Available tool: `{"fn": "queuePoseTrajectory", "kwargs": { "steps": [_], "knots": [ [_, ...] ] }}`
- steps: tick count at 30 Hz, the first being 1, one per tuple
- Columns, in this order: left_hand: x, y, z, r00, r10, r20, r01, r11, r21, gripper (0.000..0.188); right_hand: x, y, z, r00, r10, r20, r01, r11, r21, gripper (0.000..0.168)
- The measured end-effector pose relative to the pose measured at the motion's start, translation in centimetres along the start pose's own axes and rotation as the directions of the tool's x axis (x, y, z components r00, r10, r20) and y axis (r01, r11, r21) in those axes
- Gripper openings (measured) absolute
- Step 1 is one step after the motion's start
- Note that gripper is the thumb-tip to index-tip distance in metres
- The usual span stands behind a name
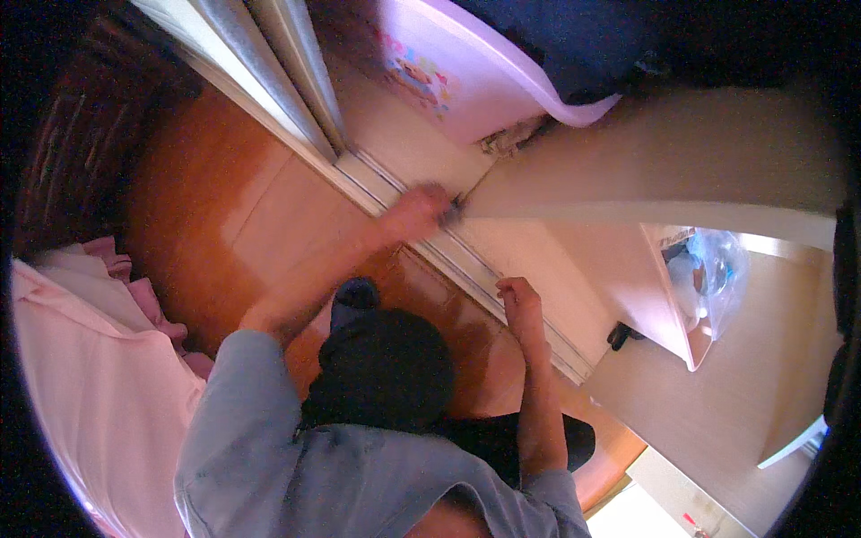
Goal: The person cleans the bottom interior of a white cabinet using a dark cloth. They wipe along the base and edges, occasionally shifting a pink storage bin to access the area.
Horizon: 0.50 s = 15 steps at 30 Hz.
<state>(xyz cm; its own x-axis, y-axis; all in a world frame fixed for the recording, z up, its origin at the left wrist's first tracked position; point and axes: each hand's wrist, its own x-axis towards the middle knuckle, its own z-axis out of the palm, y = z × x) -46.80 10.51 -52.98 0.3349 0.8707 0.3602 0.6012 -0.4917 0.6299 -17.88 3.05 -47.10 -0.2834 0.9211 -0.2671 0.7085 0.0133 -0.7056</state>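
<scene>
My left hand is stretched out over the metal sliding-door track at the closet's threshold. It is blurred, and a small dark object lies at its fingertips; whether the fingers grip it cannot be told. To the right, my right hand hovers by the same track, its fingers loosely bent and slightly apart, with nothing visible in them. A beige upright panel edge begins just beside the left fingertips and runs off to the right.
Sliding door panels stand at upper left. Inside the closet are a pink plastic bin with printed pictures and an open box holding a clear plastic bag. Pink ruffled fabric hangs at left above the wooden floor.
</scene>
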Motion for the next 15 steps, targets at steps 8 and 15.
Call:
{"fn": "queuePoseTrajectory", "kwargs": {
  "steps": [8, 15],
  "knots": [
    [-2.4, -0.2, 3.2, 0.990, -0.075, -0.123, 0.102, 0.968, 0.229, 0.026, -0.8, 1.5, 1.4, 0.996, -0.081, -0.026, 0.080, 0.996, -0.046, 0.014],
    [-3.8, 2.5, 3.6, 0.998, 0.048, -0.035, -0.042, 0.987, 0.154, 0.021, -0.5, -0.8, 1.7, 0.999, 0.048, -0.015, -0.048, 0.999, -0.014, 0.015]
  ]
}}
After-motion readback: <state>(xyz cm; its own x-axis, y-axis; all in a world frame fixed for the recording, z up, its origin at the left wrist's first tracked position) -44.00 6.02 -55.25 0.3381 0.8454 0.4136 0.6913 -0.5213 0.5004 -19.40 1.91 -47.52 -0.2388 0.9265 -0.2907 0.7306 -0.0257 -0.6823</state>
